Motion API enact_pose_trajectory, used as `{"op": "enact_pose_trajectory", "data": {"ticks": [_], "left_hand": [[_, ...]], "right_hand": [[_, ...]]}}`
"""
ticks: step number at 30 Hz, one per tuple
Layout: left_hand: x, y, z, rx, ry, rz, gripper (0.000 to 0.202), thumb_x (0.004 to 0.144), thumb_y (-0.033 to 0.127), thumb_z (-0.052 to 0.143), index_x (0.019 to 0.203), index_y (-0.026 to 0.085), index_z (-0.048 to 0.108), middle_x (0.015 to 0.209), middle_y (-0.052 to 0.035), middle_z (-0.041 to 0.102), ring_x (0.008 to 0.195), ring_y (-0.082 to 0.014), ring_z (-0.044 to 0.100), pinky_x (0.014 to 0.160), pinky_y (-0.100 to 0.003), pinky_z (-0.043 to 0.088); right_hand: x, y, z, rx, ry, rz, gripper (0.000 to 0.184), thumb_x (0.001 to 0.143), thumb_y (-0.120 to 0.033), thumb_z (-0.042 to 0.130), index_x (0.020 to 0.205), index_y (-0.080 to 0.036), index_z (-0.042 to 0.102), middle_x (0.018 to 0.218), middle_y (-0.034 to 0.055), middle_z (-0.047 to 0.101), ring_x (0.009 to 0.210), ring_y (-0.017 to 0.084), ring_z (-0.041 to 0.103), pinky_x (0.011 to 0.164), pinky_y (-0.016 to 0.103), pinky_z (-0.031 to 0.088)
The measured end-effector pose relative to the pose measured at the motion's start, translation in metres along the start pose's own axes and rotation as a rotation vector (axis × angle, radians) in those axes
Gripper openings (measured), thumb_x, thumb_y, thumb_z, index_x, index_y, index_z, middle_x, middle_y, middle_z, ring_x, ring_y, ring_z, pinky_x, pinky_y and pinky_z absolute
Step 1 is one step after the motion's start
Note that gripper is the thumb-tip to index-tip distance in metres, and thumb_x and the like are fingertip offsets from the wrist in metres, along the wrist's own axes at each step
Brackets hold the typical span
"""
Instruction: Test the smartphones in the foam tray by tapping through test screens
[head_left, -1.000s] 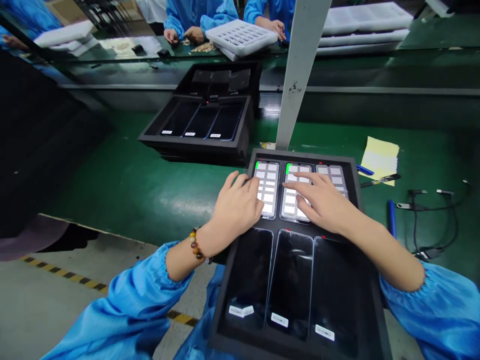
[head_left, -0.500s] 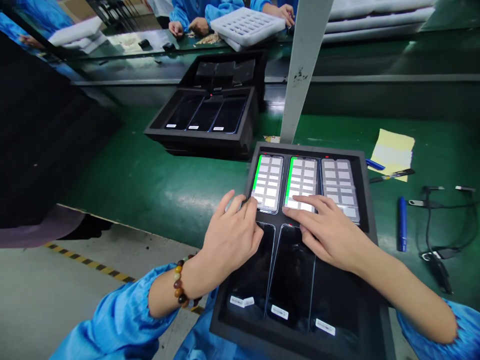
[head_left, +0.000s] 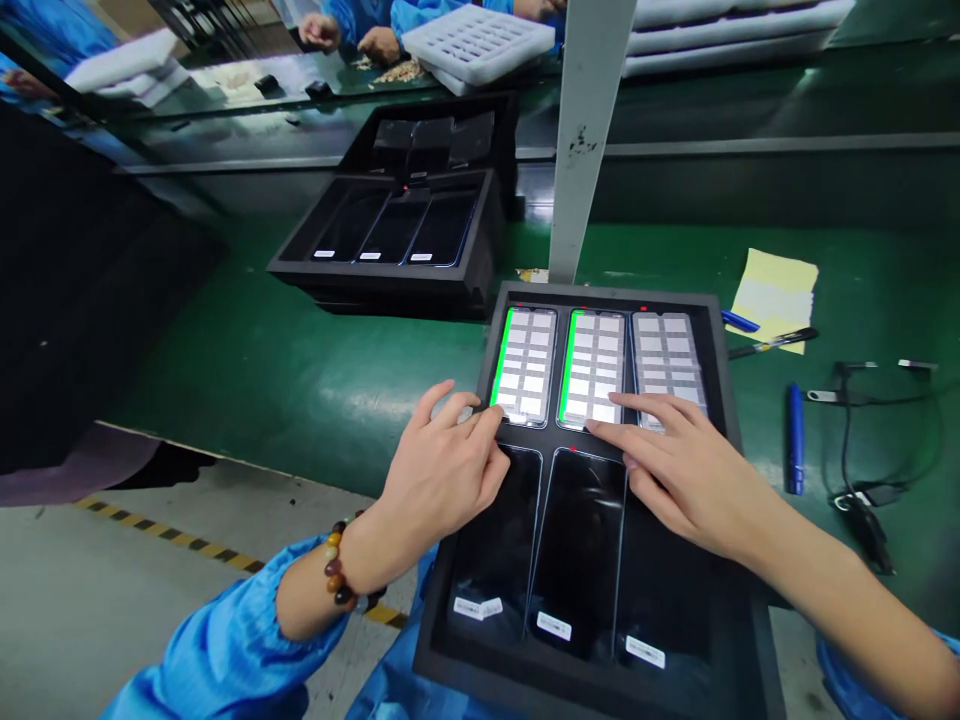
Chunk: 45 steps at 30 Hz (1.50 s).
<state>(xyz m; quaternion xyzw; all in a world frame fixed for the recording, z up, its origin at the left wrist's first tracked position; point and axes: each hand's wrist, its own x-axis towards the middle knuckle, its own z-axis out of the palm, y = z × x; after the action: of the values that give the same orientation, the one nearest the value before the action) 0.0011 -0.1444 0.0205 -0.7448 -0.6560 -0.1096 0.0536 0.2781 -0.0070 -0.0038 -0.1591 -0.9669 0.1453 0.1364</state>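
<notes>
A black foam tray (head_left: pixel 718 330) in front of me holds two rows of phones. The three far phones are lit with white grids; the left lit phone (head_left: pixel 526 362) and the middle lit phone (head_left: pixel 595 365) each show a green strip down the left side. The right lit phone (head_left: pixel 666 355) has none. The three near phones (head_left: pixel 577 540) are dark. My left hand (head_left: pixel 442 470) touches the bottom edge of the left lit phone with spread fingers. My right hand (head_left: pixel 675 470) lies flat, fingertips at the lower ends of the middle and right lit phones.
Another black tray of dark phones (head_left: pixel 390 235) sits further back on the green bench. A grey post (head_left: pixel 581 140) rises behind my tray. A yellow paper (head_left: pixel 776 285), pens (head_left: pixel 795 440) and cables (head_left: pixel 862 490) lie to the right. Other people's hands (head_left: pixel 352 35) work beyond.
Both hands slid down the lit screens toward me, from mid-screen to the bottom edges. Green strips have grown the full length of the left and middle phones.
</notes>
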Motion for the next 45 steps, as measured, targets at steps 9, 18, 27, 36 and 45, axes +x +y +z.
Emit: {"op": "enact_pose_trajectory", "data": {"ticks": [9, 18, 27, 36, 45], "left_hand": [[0.010, -0.012, 0.010, -0.160, 0.014, 0.180, 0.033, 0.094, 0.012, 0.054, 0.120, 0.017, 0.074, 0.097, -0.0076, 0.082, 0.109, -0.0300, 0.073, 0.117, -0.057, 0.048], [0.024, -0.019, 0.023, -0.341, -0.029, 0.301, 0.037, 0.094, 0.012, 0.054, 0.125, 0.016, 0.073, 0.096, -0.0056, 0.081, 0.119, -0.0296, 0.071, 0.121, -0.057, 0.043], [0.039, -0.043, 0.028, -0.412, -0.128, 0.309, 0.047, 0.095, 0.010, 0.048, 0.134, 0.023, 0.070, 0.115, -0.0069, 0.080, 0.132, -0.0281, 0.064, 0.126, -0.057, 0.038], [0.061, -0.051, 0.033, -0.399, -0.174, 0.297, 0.052, 0.095, 0.013, 0.048, 0.143, 0.021, 0.065, 0.125, -0.0074, 0.079, 0.139, -0.0288, 0.059, 0.130, -0.056, 0.033], [0.089, -0.063, 0.045, -0.381, -0.138, 0.261, 0.057, 0.094, 0.012, 0.045, 0.148, 0.022, 0.060, 0.137, -0.0079, 0.073, 0.143, -0.0280, 0.057, 0.131, -0.056, 0.033]], "right_hand": [[-0.025, 0.009, -0.009, -0.003, 0.002, 0.090, 0.044, 0.105, -0.019, 0.050, 0.147, -0.022, 0.063, 0.135, 0.0110, 0.077, 0.143, 0.036, 0.058, 0.107, 0.058, 0.050], [-0.025, 0.006, -0.007, 0.000, -0.005, 0.134, 0.041, 0.106, -0.020, 0.049, 0.144, -0.021, 0.066, 0.138, 0.0128, 0.074, 0.144, 0.035, 0.056, 0.108, 0.055, 0.051], [-0.013, 0.016, -0.005, -0.050, 0.016, 0.115, 0.041, 0.107, -0.019, 0.046, 0.144, -0.019, 0.066, 0.137, 0.0149, 0.074, 0.143, 0.034, 0.058, 0.107, 0.054, 0.052], [0.002, 0.037, 0.000, -0.056, 0.033, 0.221, 0.043, 0.107, -0.022, 0.047, 0.144, -0.022, 0.068, 0.140, 0.0150, 0.073, 0.147, 0.035, 0.056, 0.113, 0.057, 0.051], [0.025, 0.059, -0.005, -0.074, 0.034, 0.288, 0.045, 0.110, -0.027, 0.042, 0.148, -0.022, 0.065, 0.146, 0.0163, 0.069, 0.152, 0.035, 0.051, 0.116, 0.060, 0.048]]}}
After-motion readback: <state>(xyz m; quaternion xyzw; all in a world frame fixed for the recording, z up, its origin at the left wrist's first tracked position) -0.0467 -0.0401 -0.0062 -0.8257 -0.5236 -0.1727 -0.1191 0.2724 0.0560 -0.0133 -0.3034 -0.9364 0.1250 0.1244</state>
